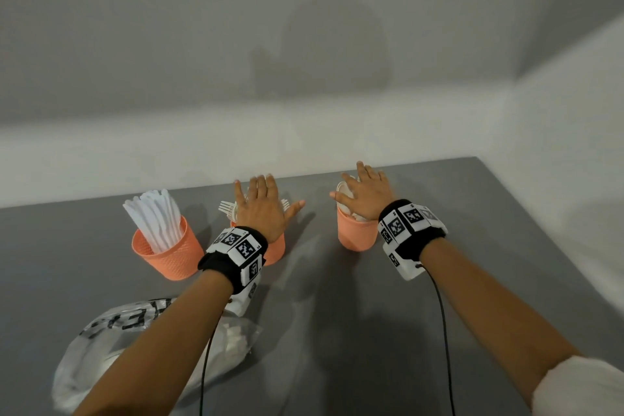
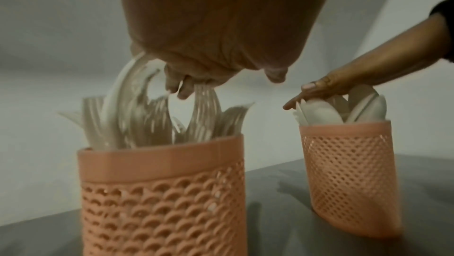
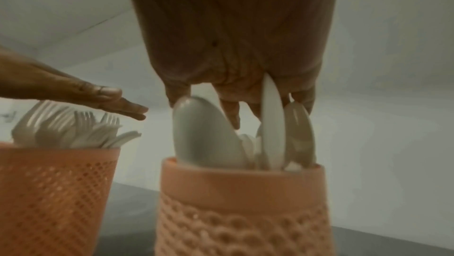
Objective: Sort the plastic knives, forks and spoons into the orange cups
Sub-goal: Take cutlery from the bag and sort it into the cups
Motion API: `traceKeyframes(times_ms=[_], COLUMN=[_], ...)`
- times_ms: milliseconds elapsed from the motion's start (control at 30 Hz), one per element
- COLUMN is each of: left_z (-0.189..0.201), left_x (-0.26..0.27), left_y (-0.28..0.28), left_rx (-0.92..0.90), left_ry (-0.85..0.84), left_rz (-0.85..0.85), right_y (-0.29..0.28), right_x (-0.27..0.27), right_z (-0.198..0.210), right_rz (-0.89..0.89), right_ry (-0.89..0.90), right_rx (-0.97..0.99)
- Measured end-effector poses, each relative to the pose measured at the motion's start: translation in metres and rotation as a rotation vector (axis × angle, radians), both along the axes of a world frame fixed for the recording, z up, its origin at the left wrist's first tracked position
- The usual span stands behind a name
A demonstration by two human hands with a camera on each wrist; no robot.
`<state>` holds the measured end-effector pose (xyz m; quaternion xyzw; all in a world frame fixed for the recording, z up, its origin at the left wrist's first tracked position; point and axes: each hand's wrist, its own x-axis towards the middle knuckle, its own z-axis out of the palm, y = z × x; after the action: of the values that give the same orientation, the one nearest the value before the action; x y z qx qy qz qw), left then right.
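Observation:
Three orange mesh cups stand in a row on the grey table. The left cup (image 1: 167, 253) holds white knives (image 1: 157, 219). Over the middle cup (image 1: 275, 248) lies my left hand (image 1: 266, 204), flat with fingers spread, touching the tops of the white forks (image 2: 147, 120). My right hand (image 1: 364, 194) lies flat over the right cup (image 1: 356, 230), fingers straight and resting on the white spoons (image 3: 209, 139). Neither hand grips anything.
A crumpled clear plastic bag (image 1: 101, 348) with black lettering lies at the front left, partly under my left forearm. Cables run from both wrist bands toward me. A white wall stands close behind the cups. The table's right edge (image 1: 540, 246) runs diagonally.

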<state>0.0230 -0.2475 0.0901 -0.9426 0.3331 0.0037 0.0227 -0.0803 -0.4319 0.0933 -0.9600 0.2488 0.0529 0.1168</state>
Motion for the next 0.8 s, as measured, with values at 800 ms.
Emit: traceKeyframes(times_ms=[800], left_z=[-0.015], left_x=[-0.018], left_y=[0.284], left_rx=[-0.541], left_ry=[0.307], left_rz=[0.54], right_y=[0.299], right_x=[0.03], right_z=[-0.032], right_rz=[0.789], right_ry=[-0.055], right_rx=[0.451])
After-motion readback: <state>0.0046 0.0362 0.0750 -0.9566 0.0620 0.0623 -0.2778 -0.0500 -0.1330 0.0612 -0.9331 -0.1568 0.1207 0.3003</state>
